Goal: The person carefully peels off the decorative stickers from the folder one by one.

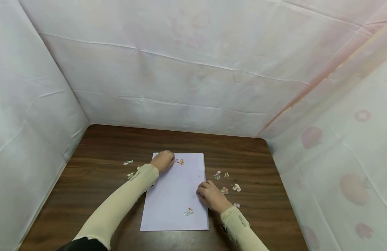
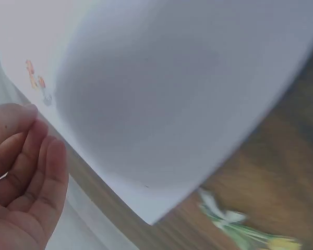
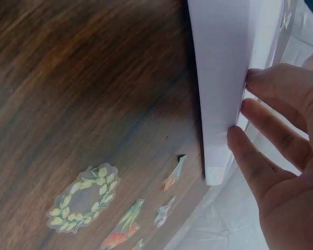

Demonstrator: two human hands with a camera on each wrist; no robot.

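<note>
Here, the counter [image 1: 96, 146] carries a white pad [image 1: 176, 195] at centre. Left hand [image 1: 162, 161] rests relaxed at its 11 o'clock; right hand [image 1: 212, 197], fingers straight, presses its 3 o'clock edge — keep pressure even. Stickers [image 1: 226, 181] w/ flowers lie beside.

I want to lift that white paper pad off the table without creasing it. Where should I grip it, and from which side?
Probably by the long right edge of the paper pad, coming from the right. It lies flat on the table, and the right hand already has fingertips against that edge, where its thickness shows.
</note>
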